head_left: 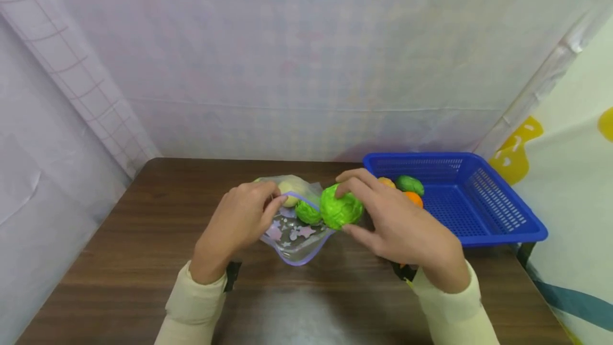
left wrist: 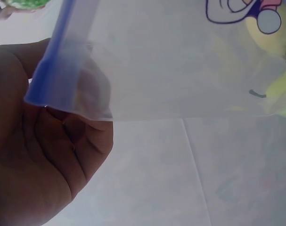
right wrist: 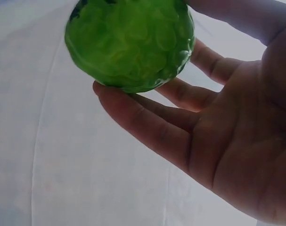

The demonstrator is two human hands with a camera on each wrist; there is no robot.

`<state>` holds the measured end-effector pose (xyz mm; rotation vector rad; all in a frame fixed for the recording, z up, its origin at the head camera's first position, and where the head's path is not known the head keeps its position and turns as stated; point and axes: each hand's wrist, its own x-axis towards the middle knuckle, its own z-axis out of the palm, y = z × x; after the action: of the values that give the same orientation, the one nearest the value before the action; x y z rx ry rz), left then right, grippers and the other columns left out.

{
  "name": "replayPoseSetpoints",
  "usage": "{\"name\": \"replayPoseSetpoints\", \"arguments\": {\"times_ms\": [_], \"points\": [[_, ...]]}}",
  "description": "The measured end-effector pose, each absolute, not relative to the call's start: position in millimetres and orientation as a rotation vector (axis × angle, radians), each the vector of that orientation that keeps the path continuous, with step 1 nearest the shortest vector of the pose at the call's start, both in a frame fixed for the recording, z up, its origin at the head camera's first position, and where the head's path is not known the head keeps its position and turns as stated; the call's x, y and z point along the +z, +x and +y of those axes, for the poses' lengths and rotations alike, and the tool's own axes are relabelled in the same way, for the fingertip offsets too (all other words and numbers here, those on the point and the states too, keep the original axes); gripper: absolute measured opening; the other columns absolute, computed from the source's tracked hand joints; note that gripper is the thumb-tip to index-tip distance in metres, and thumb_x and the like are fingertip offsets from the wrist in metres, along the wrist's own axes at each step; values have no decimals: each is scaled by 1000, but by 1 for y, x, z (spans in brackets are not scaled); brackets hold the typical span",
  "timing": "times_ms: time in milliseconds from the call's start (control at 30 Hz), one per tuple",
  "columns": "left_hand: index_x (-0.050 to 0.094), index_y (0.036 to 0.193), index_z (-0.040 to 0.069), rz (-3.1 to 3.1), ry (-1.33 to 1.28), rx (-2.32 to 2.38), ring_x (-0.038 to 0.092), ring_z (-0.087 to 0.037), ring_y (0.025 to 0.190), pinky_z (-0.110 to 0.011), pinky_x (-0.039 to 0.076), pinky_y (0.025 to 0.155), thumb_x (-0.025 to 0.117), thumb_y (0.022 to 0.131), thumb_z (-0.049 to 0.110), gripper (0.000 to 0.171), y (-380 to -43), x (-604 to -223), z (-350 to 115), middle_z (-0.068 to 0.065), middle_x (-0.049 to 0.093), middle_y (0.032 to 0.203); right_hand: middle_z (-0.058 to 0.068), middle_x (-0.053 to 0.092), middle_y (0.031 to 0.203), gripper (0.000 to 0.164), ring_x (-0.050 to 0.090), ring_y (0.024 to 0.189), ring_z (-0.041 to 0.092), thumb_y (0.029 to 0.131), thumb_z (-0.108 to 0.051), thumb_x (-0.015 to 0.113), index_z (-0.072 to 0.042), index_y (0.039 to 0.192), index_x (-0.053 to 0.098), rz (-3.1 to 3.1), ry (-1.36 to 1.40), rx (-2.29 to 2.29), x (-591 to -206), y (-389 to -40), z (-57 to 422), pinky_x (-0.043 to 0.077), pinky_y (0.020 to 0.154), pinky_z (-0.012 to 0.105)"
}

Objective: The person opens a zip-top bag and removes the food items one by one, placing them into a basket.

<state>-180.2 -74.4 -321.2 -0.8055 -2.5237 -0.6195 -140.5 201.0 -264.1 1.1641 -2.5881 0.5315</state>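
Observation:
My left hand (head_left: 241,216) pinches the purple-edged rim of a clear zip bag (head_left: 299,249) printed with stars. The same bag (left wrist: 147,61) fills much of the left wrist view, with my fingers partly behind its blue zip strip. Inside it lie a pale yellow-green fruit (head_left: 289,194) and a green cabbage (head_left: 306,213); a stem shows on a yellow-green fruit (left wrist: 281,94). My right hand (head_left: 395,220) holds a second, bright green toy cabbage (head_left: 341,206) between thumb and fingers at the bag's right side. In the right wrist view this cabbage (right wrist: 131,44) rests against the fingertips.
A blue plastic basket (head_left: 503,196) stands at the back right of the brown wooden table (head_left: 119,249). It holds a dark green vegetable (head_left: 409,185), an orange fruit (head_left: 414,199) and another orange-yellow piece (head_left: 387,182). Pale cloth curtains (head_left: 287,68) hang behind and on both sides.

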Motion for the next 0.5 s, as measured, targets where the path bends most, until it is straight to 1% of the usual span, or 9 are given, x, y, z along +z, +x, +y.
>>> {"name": "replayPoseSetpoints", "arguments": {"times_ms": [67,100,133,300,400,500], "points": [[68,81,8,-2523,-802,-624,46,-12,52,-30,39,45,68,92,18,14,-180,-321,-75,1,58,64,4,51,132,49,53,109,17,82,-23,77,-10,122,53,-2586,1144,486,-264,-144,207,54,87,43],[68,81,8,-2521,-801,-623,46,-12,52,-30,40,45,68,92,18,14,-181,-321,-75,1,59,64,4,51,131,51,54,107,16,82,-24,77,-10,124,52,-2590,1131,463,-264,-146,210,54,86,43],[68,81,9,-2521,-799,-625,46,-12,52,-30,39,44,69,91,18,14,-181,-321,-75,1,58,64,4,51,129,53,54,105,16,82,-25,78,-10,125,52,-2597,1118,443,-263,-148,213,55,84,43],[67,80,9,-2523,-800,-641,46,-11,52,-29,39,44,68,92,18,14,-182,-320,-75,2,57,63,2,48,123,58,57,83,13,82,-30,78,-14,130,50,-2703,1058,355,-257,-160,228,55,70,38],[67,81,9,-2533,-800,-646,46,-11,53,-29,39,44,67,92,18,14,-182,-319,-74,3,57,64,4,47,121,60,57,77,14,82,-32,77,-12,133,51,-2769,1035,272,-250,-169,236,55,67,37],[67,81,10,-2539,-796,-644,47,-12,53,-29,40,45,66,93,19,15,-183,-317,-73,3,57,65,7,47,119,61,56,73,16,82,-32,76,-8,133,52,-2813,1031,201,-243,-178,244,53,66,37]]}}
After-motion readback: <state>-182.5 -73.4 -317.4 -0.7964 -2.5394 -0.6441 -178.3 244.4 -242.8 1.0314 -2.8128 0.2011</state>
